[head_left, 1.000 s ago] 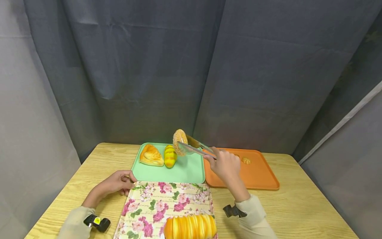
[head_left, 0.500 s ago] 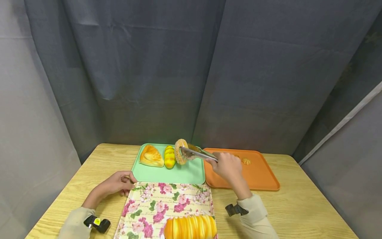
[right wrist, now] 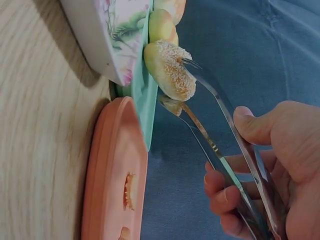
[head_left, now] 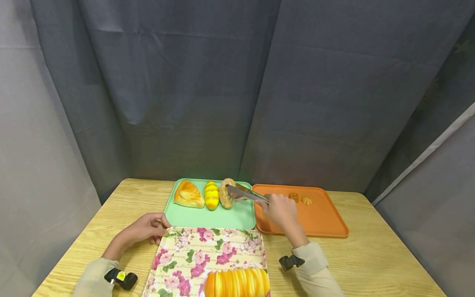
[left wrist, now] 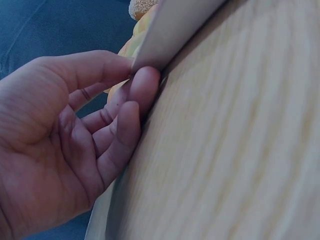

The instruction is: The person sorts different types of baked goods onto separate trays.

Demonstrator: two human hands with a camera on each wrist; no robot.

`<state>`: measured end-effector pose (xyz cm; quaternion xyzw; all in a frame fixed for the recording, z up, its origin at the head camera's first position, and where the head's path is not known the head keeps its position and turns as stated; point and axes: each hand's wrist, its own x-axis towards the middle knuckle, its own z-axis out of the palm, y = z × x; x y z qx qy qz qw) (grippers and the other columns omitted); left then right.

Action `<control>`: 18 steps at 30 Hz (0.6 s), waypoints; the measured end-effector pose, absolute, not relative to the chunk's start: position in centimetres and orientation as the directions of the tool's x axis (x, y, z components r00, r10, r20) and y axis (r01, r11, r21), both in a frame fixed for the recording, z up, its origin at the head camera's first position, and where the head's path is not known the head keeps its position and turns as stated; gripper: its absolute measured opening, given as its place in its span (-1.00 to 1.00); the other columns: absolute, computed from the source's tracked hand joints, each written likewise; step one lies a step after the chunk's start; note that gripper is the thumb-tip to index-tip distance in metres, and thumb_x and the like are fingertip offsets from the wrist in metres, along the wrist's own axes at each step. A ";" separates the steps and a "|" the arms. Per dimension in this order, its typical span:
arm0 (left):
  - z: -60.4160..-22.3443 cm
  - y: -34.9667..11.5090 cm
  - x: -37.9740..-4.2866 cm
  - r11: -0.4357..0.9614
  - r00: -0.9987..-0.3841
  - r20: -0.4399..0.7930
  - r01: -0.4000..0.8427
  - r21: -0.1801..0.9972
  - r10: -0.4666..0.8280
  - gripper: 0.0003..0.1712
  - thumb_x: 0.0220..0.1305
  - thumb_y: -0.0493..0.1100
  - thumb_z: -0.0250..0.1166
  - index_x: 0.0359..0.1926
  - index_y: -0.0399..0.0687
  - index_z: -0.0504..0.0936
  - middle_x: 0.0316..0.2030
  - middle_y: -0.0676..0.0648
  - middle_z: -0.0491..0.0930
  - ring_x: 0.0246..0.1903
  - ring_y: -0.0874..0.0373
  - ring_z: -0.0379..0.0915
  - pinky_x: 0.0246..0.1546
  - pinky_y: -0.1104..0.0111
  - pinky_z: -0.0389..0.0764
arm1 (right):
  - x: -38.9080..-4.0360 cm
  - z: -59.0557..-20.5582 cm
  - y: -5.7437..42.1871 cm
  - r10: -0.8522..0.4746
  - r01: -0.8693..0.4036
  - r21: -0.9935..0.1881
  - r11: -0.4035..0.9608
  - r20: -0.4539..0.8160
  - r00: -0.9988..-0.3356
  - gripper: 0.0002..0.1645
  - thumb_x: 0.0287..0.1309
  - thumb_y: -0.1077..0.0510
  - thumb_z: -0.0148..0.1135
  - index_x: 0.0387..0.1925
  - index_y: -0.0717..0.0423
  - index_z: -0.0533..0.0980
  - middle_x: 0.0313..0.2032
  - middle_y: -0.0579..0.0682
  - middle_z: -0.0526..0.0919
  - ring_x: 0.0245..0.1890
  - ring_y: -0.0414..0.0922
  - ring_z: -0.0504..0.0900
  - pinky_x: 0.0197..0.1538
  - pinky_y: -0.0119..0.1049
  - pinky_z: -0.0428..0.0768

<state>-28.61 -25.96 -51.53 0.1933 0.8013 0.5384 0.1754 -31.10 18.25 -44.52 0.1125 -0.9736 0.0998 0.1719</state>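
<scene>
My right hand (head_left: 283,211) grips metal tongs (head_left: 246,194) over the green tray (head_left: 217,220). At the tongs' tips a crumb-coated ring doughnut (head_left: 223,198) sits on that tray, tilted, to the right of a yellow striped bun (head_left: 212,196). In the right wrist view, one tip overlaps the coated side of the doughnut (right wrist: 172,72), and the other tip lies just beside it, with the tongs' arms spread. A golden folded pastry (head_left: 188,194) lies at the green tray's left. My left hand (head_left: 146,228) pinches the near-left corner area of a flowered tray (head_left: 208,247) between thumb and fingers.
Sliced-looking bread (head_left: 237,282) lies at the flowered tray's front. An orange tray (head_left: 319,220) adjoins the green one on the right, bearing two small cookies, a brown one (head_left: 293,196) and a pale one (head_left: 306,200). Grey curtains (head_left: 185,103) hang behind the wooden table (head_left: 378,255).
The doughnut has come down onto the green tray with the tongs, moving slightly right. The tongs' tips have spread somewhat. My left hand stays at the flowered tray's corner.
</scene>
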 end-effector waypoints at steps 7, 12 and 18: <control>-51.5 -25.9 -28.6 0.344 -0.862 -0.067 0.128 0.930 0.502 -0.76 0.39 -0.26 0.27 -0.08 -0.42 0.54 -0.53 -0.14 0.62 -0.58 0.19 0.57 -0.54 0.34 0.59 | -31.5 -45.0 18.2 -0.167 -0.230 -0.173 0.958 0.317 -0.934 -0.56 0.36 -0.25 0.21 -0.31 0.02 0.65 -0.75 -0.12 0.26 -0.76 -0.15 0.20 -0.66 -0.30 0.05; -51.4 -25.8 -28.6 0.332 -0.859 -0.073 0.116 0.936 0.506 -0.74 0.39 -0.26 0.27 -0.06 -0.44 0.53 -0.53 -0.09 0.62 -0.58 0.21 0.57 -0.54 0.37 0.58 | -31.5 -45.0 18.3 -0.139 -0.203 -0.186 0.961 0.311 -0.940 -0.55 0.33 -0.25 0.24 -0.22 0.04 0.67 -0.72 -0.10 0.29 -0.72 -0.13 0.25 -0.64 -0.28 0.07; -51.4 -25.9 -28.5 0.325 -0.856 -0.083 0.103 0.940 0.510 -0.74 0.41 -0.27 0.26 -0.05 -0.44 0.53 -0.52 -0.08 0.62 -0.58 0.22 0.57 -0.53 0.38 0.58 | -31.5 -44.9 18.5 -0.132 -0.192 -0.202 0.960 0.276 -0.952 -0.52 0.32 -0.25 0.25 -0.13 0.06 0.67 -0.68 -0.07 0.43 -0.72 -0.13 0.29 -0.65 -0.29 0.09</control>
